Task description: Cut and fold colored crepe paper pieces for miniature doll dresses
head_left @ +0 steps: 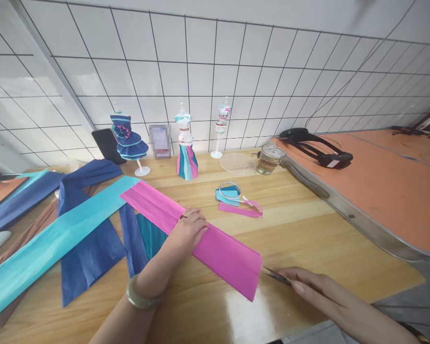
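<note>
flat, left hand (188, 229) on pink paper (215, 248), right hand (315, 286) gripping scissors (275, 275)

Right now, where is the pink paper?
In the head view, the pink paper strip lies slantwise on the wooden table near its middle, pinned under the left hand, with the right hand's scissors at its near end.

Matt crepe-like pink paper strip (197, 232) lies on a glossy varnished wooden bench (308, 229); the scissors (276, 276) look metal.
</note>
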The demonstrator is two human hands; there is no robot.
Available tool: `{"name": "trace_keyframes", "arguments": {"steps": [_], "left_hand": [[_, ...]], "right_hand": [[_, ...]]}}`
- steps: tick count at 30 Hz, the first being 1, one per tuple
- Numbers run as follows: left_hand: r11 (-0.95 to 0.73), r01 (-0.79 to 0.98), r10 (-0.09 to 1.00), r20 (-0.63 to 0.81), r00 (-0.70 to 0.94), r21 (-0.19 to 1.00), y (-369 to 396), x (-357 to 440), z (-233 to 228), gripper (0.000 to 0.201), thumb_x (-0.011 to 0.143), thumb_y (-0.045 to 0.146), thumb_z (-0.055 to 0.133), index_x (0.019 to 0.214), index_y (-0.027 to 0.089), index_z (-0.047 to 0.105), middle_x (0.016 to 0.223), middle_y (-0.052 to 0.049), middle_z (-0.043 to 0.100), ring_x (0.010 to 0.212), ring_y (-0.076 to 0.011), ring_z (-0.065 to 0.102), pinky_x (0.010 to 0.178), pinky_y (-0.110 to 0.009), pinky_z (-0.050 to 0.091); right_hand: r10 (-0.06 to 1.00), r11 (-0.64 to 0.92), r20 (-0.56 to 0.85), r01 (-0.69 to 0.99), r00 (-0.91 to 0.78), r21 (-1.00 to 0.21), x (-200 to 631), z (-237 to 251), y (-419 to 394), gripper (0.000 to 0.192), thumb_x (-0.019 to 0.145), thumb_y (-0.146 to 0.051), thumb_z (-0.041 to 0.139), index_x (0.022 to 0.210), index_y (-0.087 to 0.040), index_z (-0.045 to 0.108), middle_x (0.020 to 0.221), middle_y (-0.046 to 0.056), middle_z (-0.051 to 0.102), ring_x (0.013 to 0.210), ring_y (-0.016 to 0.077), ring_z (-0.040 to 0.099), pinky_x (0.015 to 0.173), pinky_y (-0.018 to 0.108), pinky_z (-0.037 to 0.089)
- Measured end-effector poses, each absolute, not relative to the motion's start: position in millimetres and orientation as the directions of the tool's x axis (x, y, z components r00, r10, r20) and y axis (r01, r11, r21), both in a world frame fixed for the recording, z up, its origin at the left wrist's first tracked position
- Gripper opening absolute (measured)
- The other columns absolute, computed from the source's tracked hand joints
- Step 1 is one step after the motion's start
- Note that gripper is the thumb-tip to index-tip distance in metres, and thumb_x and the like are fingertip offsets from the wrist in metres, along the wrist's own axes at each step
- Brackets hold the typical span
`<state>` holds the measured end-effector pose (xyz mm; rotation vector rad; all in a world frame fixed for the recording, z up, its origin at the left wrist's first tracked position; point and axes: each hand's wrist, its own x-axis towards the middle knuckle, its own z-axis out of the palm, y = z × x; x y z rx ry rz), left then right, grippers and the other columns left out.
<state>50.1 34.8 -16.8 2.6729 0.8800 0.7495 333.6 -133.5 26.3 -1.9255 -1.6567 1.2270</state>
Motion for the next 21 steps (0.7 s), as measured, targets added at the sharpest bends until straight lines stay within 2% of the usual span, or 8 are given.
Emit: {"name": "trace_keyframes", "arguments": {"steps": [8, 12, 15, 18, 21], "left_hand": [[-0.781, 0.503, 0.621, 0.375, 0.688, 0.370, 32.7, 49.6, -17.3, 0.020, 0.087, 0.015, 0.044, 0.090, 0.018, 0.063, 0.092, -0.005, 0.065, 0.110, -0.0238, 0.047, 0.097, -0.043, 0.039], [-0.757, 0.531, 0.652, 0.376, 0.658, 0.381, 32.8, 49.2, -19.9, 0.021, 0.086, 0.016, 0.046, 0.101, 0.017, 0.060, 0.101, -0.007, 0.063, 0.112, -0.0239, 0.048, 0.097, -0.043, 0.039], [-0.728, 0.561, 0.685, 0.384, 0.619, 0.394, 34.1, 48.1, -22.7, 0.026, 0.085, 0.015, 0.047, 0.109, 0.017, 0.056, 0.110, -0.008, 0.061, 0.112, -0.0233, 0.048, 0.097, -0.043, 0.040], [-0.707, 0.584, 0.707, 0.394, 0.587, 0.399, 35.6, 46.5, -24.9, 0.028, 0.085, 0.014, 0.045, 0.111, 0.016, 0.055, 0.111, -0.009, 0.060, 0.112, -0.0226, 0.049, 0.097, -0.042, 0.040], [-0.685, 0.588, 0.728, 0.403, 0.554, 0.430, 36.1, 44.6, -24.3, 0.029, 0.085, 0.013, 0.045, 0.111, 0.017, 0.056, 0.109, -0.008, 0.061, 0.113, -0.0228, 0.048, 0.098, -0.043, 0.038]], "right_hand": [[0.919, -0.228, -0.386, 0.692, -0.079, -0.685, 332.4, 24.6, -134.9, 0.037, 0.084, -0.049, 0.046, 0.112, -0.029, 0.062, 0.119, 0.001, 0.061, 0.112, 0.0249, 0.053, 0.094, 0.031, 0.042], [0.920, -0.197, -0.371, 0.666, -0.129, -0.720, 338.3, 23.5, -126.8, 0.033, 0.079, -0.051, 0.051, 0.093, -0.025, 0.067, 0.096, 0.003, 0.069, 0.094, 0.0253, 0.060, 0.080, 0.030, 0.049], [0.946, -0.160, -0.304, 0.650, -0.115, -0.743, 338.2, 19.8, -116.5, 0.029, 0.077, -0.049, 0.055, 0.084, -0.024, 0.067, 0.083, 0.003, 0.069, 0.082, 0.0238, 0.061, 0.070, 0.029, 0.049], [0.965, -0.157, -0.254, 0.631, -0.066, -0.760, 329.3, 19.1, -102.6, 0.028, 0.076, -0.048, 0.057, 0.085, -0.024, 0.067, 0.087, 0.003, 0.069, 0.086, 0.0258, 0.061, 0.071, 0.030, 0.049], [0.961, -0.139, -0.256, 0.620, -0.103, -0.772, 315.4, 21.7, -84.9, 0.031, 0.077, -0.049, 0.055, 0.095, -0.025, 0.065, 0.102, 0.003, 0.067, 0.099, 0.0283, 0.058, 0.081, 0.034, 0.047]]}}
